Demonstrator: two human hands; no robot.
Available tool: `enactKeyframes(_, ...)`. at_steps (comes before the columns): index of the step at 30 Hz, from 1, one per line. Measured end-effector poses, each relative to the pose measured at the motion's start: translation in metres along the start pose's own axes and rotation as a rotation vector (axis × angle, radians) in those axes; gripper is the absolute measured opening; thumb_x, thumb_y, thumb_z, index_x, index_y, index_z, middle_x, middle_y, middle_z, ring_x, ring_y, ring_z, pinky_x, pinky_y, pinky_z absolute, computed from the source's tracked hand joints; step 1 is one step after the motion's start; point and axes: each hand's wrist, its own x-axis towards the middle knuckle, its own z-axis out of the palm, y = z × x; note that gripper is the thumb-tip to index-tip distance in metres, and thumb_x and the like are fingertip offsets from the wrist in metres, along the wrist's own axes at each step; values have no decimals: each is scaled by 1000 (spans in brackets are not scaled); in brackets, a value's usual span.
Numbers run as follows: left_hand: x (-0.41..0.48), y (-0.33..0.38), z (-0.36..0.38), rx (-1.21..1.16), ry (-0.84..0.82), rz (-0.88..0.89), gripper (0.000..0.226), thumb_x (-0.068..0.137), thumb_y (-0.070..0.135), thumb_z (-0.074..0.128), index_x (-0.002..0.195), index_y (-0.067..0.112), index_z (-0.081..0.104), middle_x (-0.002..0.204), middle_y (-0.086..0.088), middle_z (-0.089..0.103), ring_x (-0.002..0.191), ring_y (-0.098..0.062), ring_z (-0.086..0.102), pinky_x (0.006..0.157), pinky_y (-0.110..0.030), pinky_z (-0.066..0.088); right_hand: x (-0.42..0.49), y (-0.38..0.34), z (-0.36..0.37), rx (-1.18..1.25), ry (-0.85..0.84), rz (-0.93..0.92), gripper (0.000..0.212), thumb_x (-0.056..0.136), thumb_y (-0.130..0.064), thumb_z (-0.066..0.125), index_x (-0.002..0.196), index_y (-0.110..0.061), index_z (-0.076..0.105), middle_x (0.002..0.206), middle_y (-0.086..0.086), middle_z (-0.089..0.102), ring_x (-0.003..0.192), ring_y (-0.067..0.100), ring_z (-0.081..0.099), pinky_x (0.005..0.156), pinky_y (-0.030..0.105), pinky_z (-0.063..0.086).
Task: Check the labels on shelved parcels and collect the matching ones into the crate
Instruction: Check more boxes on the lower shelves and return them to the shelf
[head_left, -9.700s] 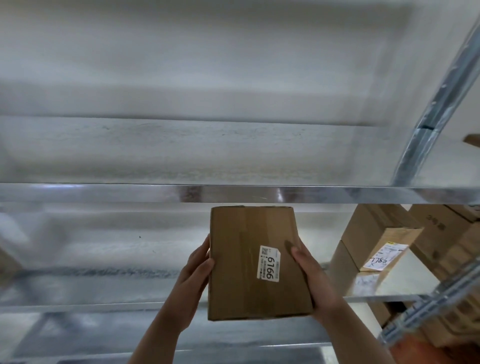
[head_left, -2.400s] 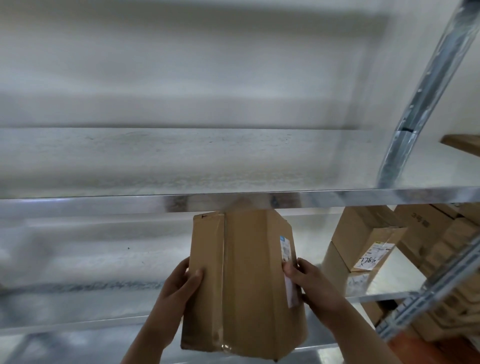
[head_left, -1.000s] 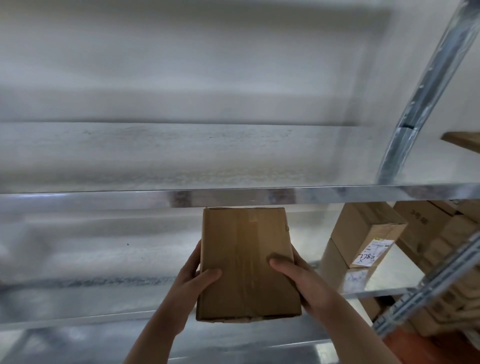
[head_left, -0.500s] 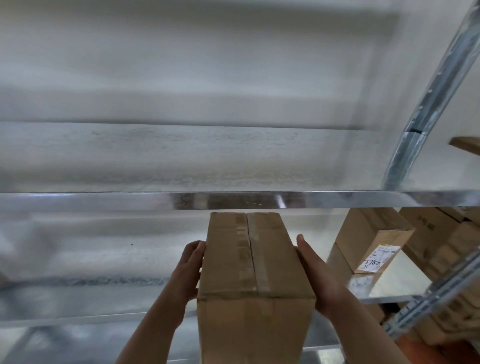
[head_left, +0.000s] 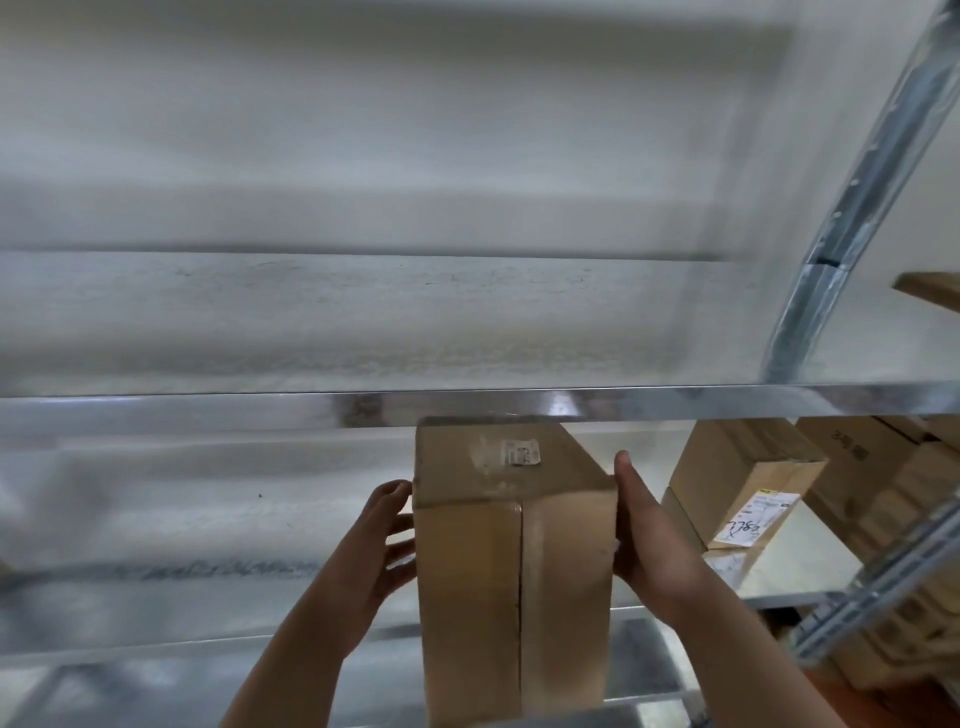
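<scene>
1. head view: a brown cardboard parcel (head_left: 514, 561) stands on end between both hands, in front of the lower bay, its top just under the bright shelf lip (head_left: 208, 410).
2. left hand (head_left: 363, 561): fingers spread and nearly straight, laid against the parcel's left side.
3. right hand (head_left: 649, 551): flat, fingers straight along the right side. neither hand curls round an edge, so the parcel is squeezed between two palms rather than gripped.
4. a small white label (head_left: 523, 451) sits on the upper face, toward the far edge. its print is too small and blurred to read.
5. step in hand, as i judge it: reading that label. to do it well, tip the upper face toward the eyes and draw it out from under the shelf lip into better light.
6. press evenly from both sides while tilting. a thumb hooked over a top edge would make the hold safer.
7. risks: smooth card may slide in a palms-only hold, and the top corner may knock the shelf lip.
8. crate not in view. stacked boxes (head_left: 743, 483) sit off to the right, one with a handwritten sticker (head_left: 753, 525).
</scene>
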Motion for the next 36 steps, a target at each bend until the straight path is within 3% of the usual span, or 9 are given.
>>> enactKeyframes(4, 0, -3, 7, 49, 20, -51, 64, 84, 69, 55, 127, 22, 60, 112, -6, 71, 96, -24, 72, 77, -39, 58, -5, 3, 3, 5, -44, 32, 71, 97, -73, 38, 128, -20, 74, 125, 14, 76, 121, 35, 70, 111, 54, 50)
enactKeyframes(9, -3, -14, 11, 25, -27, -78, 68, 80, 61, 78, 141, 45, 51, 136, 3, 65, 122, -22, 66, 89, -57, 61, -10, 4, 6, 24, -63, 28, 58, 83, -44, 79, 131, -16, 63, 117, 9, 79, 110, 28, 76, 96, 49, 59)
enactKeyframes(13, -4, -22, 17, 7, -18, -41, 72, 62, 59, 82, 130, 57, 59, 142, 6, 58, 119, -21, 68, 81, -41, 64, -8, 9, 7, 34, 3, 22, 53, 81, -29, 79, 130, -19, 63, 111, 11, 80, 101, 30, 78, 92, 48, 61)
enactKeyframes(18, -2, -31, 19, -52, 13, -22, 61, 69, 46, 87, 125, 41, 65, 138, -3, 61, 114, -26, 71, 77, -36, 64, -5, 17, 12, 50, 7, 31, 36, 97, -13, 68, 132, -22, 65, 111, 12, 81, 98, 29, 79, 80, 38, 61)
enactKeyframes(25, -1, -34, 16, -8, 66, -55, 87, 51, 62, 83, 133, 41, 60, 142, -4, 57, 120, -30, 66, 96, -51, 60, 1, 25, 17, -7, 54, 71, 43, 95, -25, 72, 137, -22, 65, 111, 9, 81, 100, 29, 79, 87, 44, 62)
enactKeyframes(28, -3, -27, 15, 17, 60, -32, 83, 60, 73, 80, 137, 55, 53, 145, 3, 54, 124, -26, 63, 92, -51, 61, -6, 18, 18, 40, 53, 82, 39, 99, -40, 62, 129, -17, 70, 112, 11, 81, 101, 29, 79, 90, 44, 60)
enactKeyframes(31, -2, -17, 11, 17, 87, -58, 76, 83, 81, 51, 151, 50, 39, 142, 0, 56, 127, -31, 60, 81, -51, 63, -8, 14, 13, 83, 24, 88, 52, 108, -49, 39, 123, -13, 74, 112, 15, 80, 99, 30, 79, 91, 43, 56)
enactKeyframes(34, 0, -11, 7, -34, 118, -164, 75, 86, 82, 36, 136, 29, 58, 124, -9, 66, 112, -32, 67, 68, -47, 62, -10, 7, 13, -31, 5, 75, 45, 109, -41, 43, 113, -18, 81, 106, 10, 82, 92, 23, 80, 86, 39, 56)
enactKeyframes(36, 0, -9, 6, -16, 113, -207, 68, 86, 81, 32, 120, 28, 59, 120, -5, 67, 109, -31, 67, 74, -47, 62, -11, 6, 13, -59, -48, 73, 39, 109, -46, 45, 127, -29, 75, 123, 6, 78, 112, 28, 76, 102, 49, 56)
